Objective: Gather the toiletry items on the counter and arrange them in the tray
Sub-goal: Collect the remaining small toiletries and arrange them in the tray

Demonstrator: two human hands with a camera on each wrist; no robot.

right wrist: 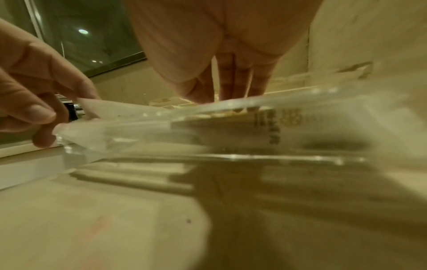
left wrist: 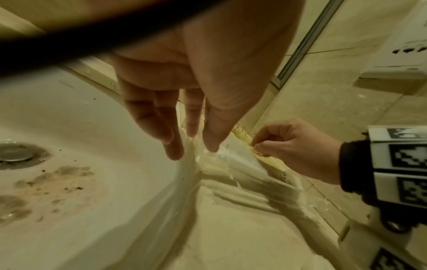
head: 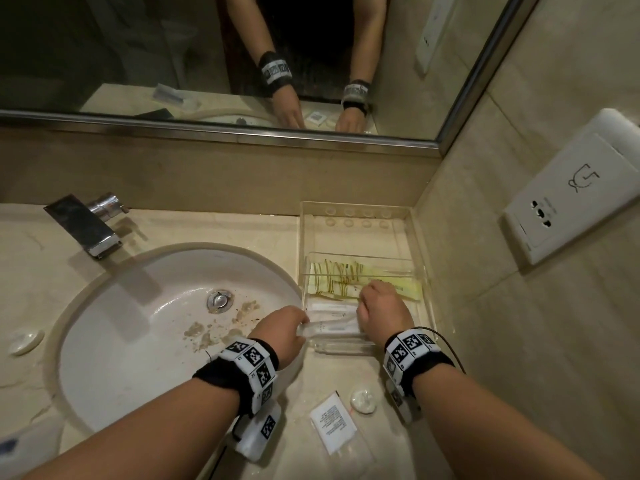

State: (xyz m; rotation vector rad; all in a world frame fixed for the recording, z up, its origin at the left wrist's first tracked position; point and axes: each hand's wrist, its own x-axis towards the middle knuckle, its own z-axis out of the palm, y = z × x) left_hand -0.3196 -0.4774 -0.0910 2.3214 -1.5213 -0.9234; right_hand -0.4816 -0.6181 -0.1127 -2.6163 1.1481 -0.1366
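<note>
Hands at clear acrylic tray, flat sachets.

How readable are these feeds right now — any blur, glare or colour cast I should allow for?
Head view: sharp, dim warm light, wide-angle bending at the mirror frame. Left wrist view: yellow cast, clear acrylic tray smeared. Right wrist view: the tray's near edge badly blurred, heavy shadow beneath.

Stained sink, faucet, mirror, socket
</note>
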